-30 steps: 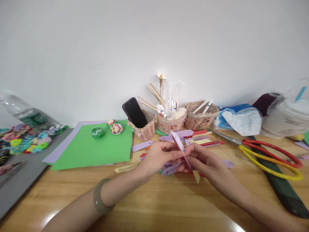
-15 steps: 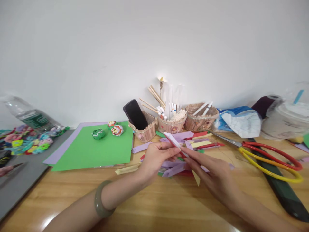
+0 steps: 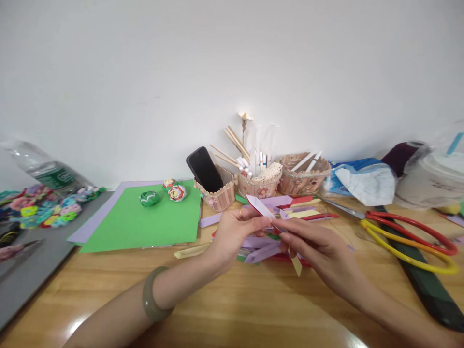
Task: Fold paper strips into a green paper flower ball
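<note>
Between both hands, above a pile of folded coloured paper strips [image 3: 263,251], is a folded paper strip [image 3: 260,208], white on its upper face with a red edge. My left hand [image 3: 235,232] pinches it between thumb and fingers; a ring and a bracelet show on that arm. From the right, my right hand [image 3: 319,246] grips the strip's lower end with its fingertips, close to the left thumb. The fingers partly hide that lower end.
Behind stand three small baskets, one with a phone [image 3: 205,169]. Large scissors [image 3: 409,237] lie right, over a dark long object. Green paper [image 3: 145,222] with small paper balls lies left, near a bottle [image 3: 50,169]. A lidded cup [image 3: 435,179] stands far right.
The held strip now shows more of its white face, and the fingers of my right hand have shifted slightly on its lower end. The whole view has moved a little.
</note>
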Tool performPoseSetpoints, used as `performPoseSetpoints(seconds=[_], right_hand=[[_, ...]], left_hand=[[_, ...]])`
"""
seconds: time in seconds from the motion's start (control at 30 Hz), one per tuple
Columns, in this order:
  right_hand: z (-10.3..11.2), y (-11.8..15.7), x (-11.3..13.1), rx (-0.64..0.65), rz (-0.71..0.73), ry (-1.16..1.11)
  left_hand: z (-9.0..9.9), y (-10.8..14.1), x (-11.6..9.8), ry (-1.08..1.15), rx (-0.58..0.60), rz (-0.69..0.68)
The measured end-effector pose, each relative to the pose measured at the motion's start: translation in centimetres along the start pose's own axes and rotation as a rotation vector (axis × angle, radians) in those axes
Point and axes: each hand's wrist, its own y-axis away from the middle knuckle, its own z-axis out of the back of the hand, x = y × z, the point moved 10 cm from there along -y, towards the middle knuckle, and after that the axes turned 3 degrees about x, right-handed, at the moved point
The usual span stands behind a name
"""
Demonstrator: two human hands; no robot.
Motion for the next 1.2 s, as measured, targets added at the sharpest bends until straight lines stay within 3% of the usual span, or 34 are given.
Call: performPoseSetpoints(seconds=[0.2, 0.33, 0.47, 0.67, 0.77, 1.0, 1.2], right_hand=[[-0.4, 0.1, -0.6, 0.033, -0.062, -0.07], [0.4, 0.1, -0.9, -0.013, -0.065, -0.002], [1.1, -0.4, -2.0, -0.038, -0.058, 0.193], [-1.4, -2.5, -2.1, 0.088, 0.157, 0.663], [-2.8, -3.6, -2.6, 0.176, 0.155, 0.841], [-3.4, -3.6, -3.3, 0.303, 0.161, 0.852], [-3.4, -4.7, -3.7, 0.311, 0.019, 0.894]], left_hand=[[0.3, -0.3, -1.0, -0.003, -0.002, -0.023], [1.4, -0.7, -2.6, 0.017, -0.05, -0.057], [2.4, -0.8, -4.8, 0.012, -0.084, -0.115], [2.5, -0.5, -6.5, 0.018, -0.065, -0.123], [2.7, -0.4, -6.9, 0.015, -0.083, -0.126], [3.4, -0.8, -7.3, 0.008, -0.093, -0.138], [2.6, -1.6, -6.0, -0.031, 0.027, -0.084]])
